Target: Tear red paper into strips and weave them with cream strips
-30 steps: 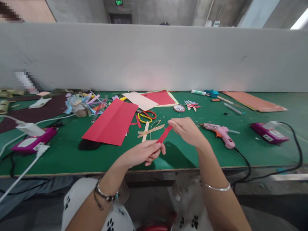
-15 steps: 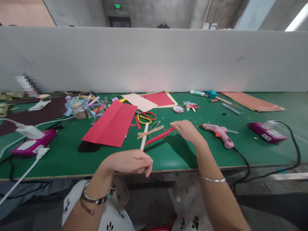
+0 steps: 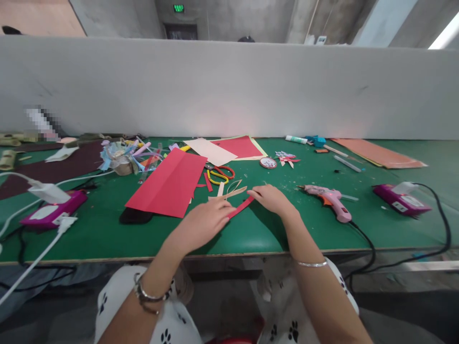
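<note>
A narrow red paper strip (image 3: 242,207) lies slanted on the green table (image 3: 89,234) near its front edge. My right hand (image 3: 272,199) rests on the table with its fingertips closed on the strip's upper end. The fingers of my left hand (image 3: 204,222) are stretched out flat, and their tips touch the strip's lower end. Just behind my left fingers lie some beige paper strips (image 3: 231,193). Both wrists wear bracelets.
A folded red sheet (image 3: 167,184) lies left of my hands, over a black object (image 3: 132,216). Behind are red-and-yellow scissors (image 3: 219,174), more paper sheets (image 3: 236,147) and a round tin (image 3: 267,162). A pink glue gun (image 3: 328,197) lies right; purple devices (image 3: 50,212) (image 3: 399,200) sit with cables at both sides.
The strip was held in the air between both hands, then laid on the table as my left hand let go. My left hand has now come back onto its lower end.
</note>
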`<state>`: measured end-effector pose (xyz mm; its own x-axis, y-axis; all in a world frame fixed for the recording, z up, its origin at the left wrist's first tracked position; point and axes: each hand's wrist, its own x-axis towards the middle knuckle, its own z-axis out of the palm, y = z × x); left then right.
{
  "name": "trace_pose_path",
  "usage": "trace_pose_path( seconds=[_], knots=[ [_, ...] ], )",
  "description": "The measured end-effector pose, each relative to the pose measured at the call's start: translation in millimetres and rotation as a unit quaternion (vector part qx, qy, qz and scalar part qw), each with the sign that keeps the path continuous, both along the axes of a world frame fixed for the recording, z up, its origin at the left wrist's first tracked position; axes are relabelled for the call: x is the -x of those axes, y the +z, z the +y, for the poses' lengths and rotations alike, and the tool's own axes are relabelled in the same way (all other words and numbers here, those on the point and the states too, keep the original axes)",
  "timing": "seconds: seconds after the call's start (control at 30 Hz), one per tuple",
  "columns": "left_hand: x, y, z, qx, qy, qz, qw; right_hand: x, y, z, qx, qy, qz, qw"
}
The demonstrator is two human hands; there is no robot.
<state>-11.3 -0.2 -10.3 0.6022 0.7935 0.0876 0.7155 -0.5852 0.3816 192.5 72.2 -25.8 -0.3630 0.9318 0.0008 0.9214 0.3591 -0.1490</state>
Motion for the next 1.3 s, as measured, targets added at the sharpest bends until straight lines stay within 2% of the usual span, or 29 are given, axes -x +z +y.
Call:
trace_pose_path(
  seconds=[0.07, 0.13, 0.33, 0.53, 0.83, 1.07, 1.23, 1.27, 1.3],
  knots=[
    [-11.9, -9.5, -2.6, -0.041, -0.055, 0.071, 0.995, 1.5, -2.0, 0.0, 0.002, -0.004, 0.012, 1.0],
    [-22.2, -18.0, -5.3, -0.062, -0.062, 0.111, 0.99, 2.1, -3.9, 0.3, 0.002, -0.013, 0.026, 1.0],
    [-34.8, -25.3, -9.4, -0.058, -0.006, 0.135, 0.989, -0.2, -6.7, 3.0, -0.011, -0.041, 0.108, 0.993],
    [-39.0, -23.9, -5.0, -0.046, 0.04, 0.138, 0.989, -9.6, -7.9, 6.2, -0.059, -0.125, 0.17, 0.976],
    [-42.0, -21.1, 4.2, -0.092, 0.073, 0.13, 0.985, -8.5, -9.1, 4.7, -0.055, -0.104, 0.165, 0.979],
    [-29.9, -25.3, 23.5, -0.135, 0.11, 0.149, 0.973, -9.3, -9.6, 3.3, -0.047, -0.079, 0.159, 0.983],
    [-4.6, -11.0, 29.9, -0.116, 0.102, 0.119, 0.981, -10.2, -9.9, 2.3, -0.037, -0.063, 0.151, 0.986],
    [5.0, -6.4, 30.4, -0.109, 0.125, 0.102, 0.981, -10.3, -10.1, 2.2, -0.036, -0.06, 0.149, 0.986],
    [16.4, -2.1, 31.0, -0.113, 0.176, 0.089, 0.974, -10.5, -10.2, 2.1, -0.034, -0.058, 0.147, 0.987]
  ],
)
